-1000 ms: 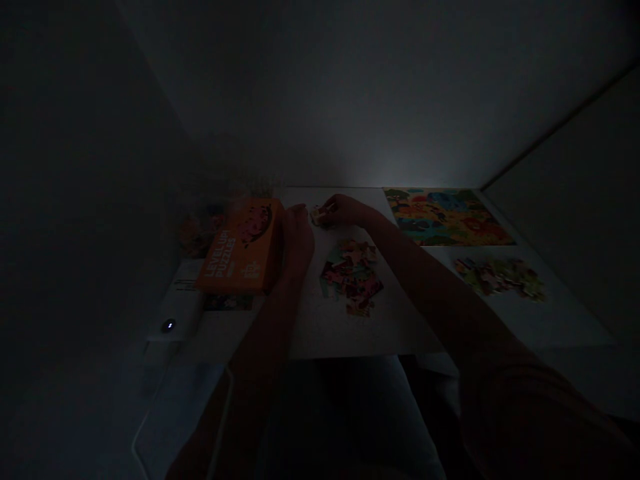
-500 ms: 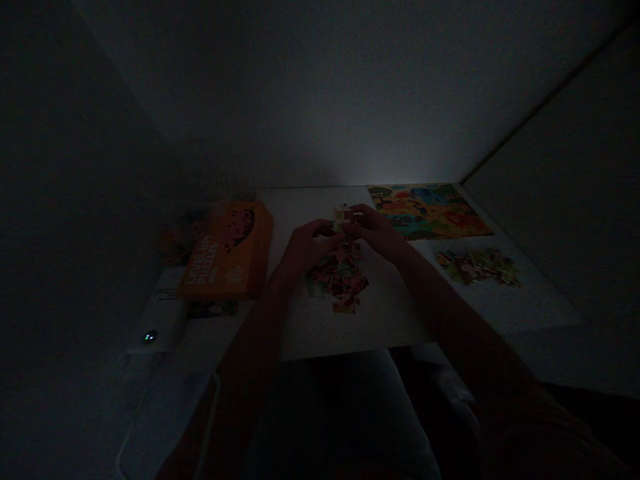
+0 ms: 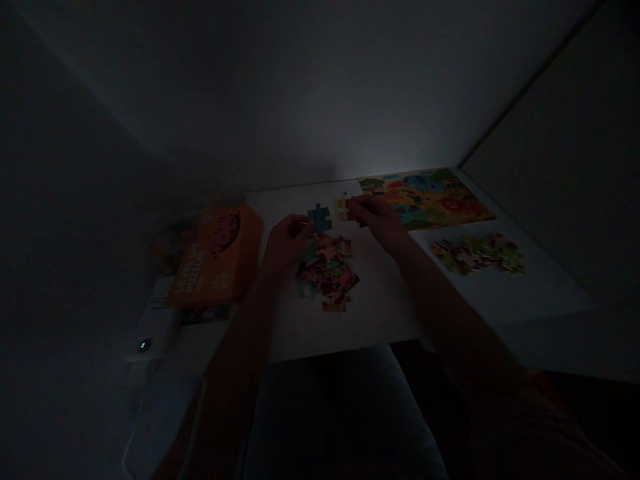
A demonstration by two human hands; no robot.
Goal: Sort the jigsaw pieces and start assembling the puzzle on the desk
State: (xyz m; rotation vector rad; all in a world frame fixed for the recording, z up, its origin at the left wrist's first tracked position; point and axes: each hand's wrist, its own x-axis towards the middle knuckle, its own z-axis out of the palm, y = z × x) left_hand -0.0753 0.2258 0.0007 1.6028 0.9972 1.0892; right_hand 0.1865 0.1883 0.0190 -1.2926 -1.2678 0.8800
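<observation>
Between the fingers of my left hand (image 3: 286, 241) is a blue-green puzzle piece (image 3: 320, 219), held up above the table. My right hand (image 3: 379, 219) pinches a pale yellow puzzle piece (image 3: 342, 208) by its right side. The two pieces are close together but apart. Just below them lies a loose pile of puzzle pieces (image 3: 330, 270) in pink, red and green. The room is very dark, so fine details of the pieces do not show.
An orange puzzle box (image 3: 220, 257) stands at the left. At the back right lies an assembled animal picture (image 3: 425, 197), with a second pile of pieces (image 3: 477, 255) before it. A white device with a small lit display (image 3: 145, 345) sits at the left edge of the white table (image 3: 385, 313).
My left hand has moved left, away from my right hand, and a blue-green piece now shows in it. My right hand still holds the pale piece. The view has shifted slightly.
</observation>
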